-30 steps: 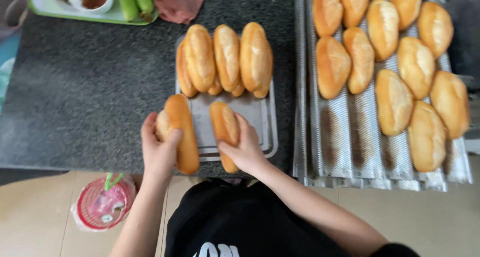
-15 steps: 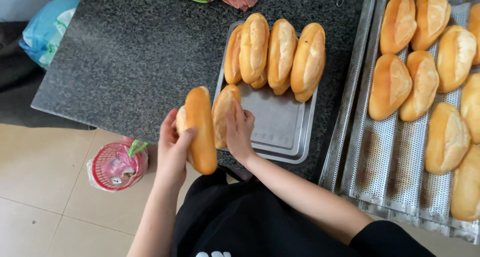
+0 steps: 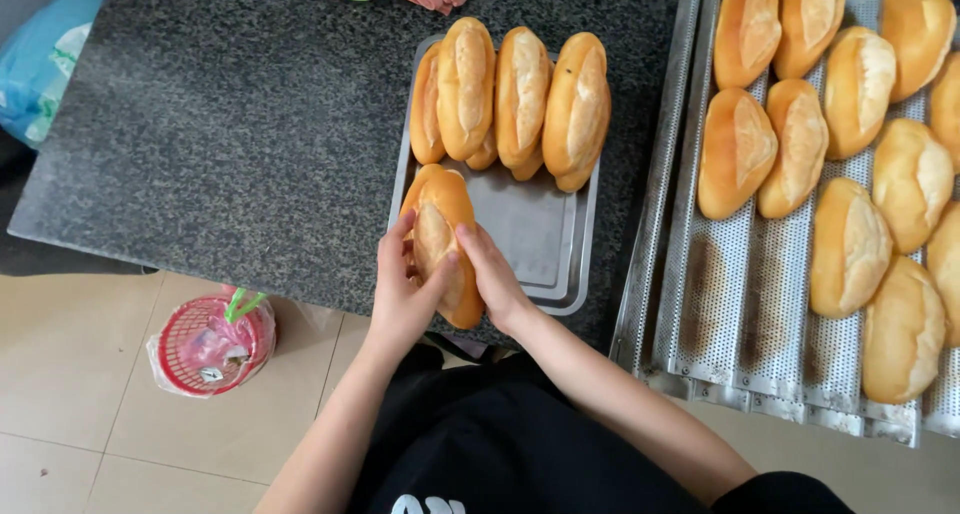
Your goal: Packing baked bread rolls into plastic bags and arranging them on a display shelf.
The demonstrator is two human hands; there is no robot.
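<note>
Two hands, left hand [image 3: 405, 294] and right hand [image 3: 495, 279], wrapped fingers around a long golden bread roll [image 3: 445, 244] at the flat silver metal tray [image 3: 535, 239] holding more rolls.

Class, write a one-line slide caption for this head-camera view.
Both hands, left hand and right hand, grip a bread roll over a steel tray.

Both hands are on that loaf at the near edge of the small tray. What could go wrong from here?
The held loaf overhangs the near rim of the steel tray, which sits at the counter's edge; if the left hand or right hand slips, it could drop to the floor. The stacked loaves lean on each other, so nudging the tray may topple them.
</note>
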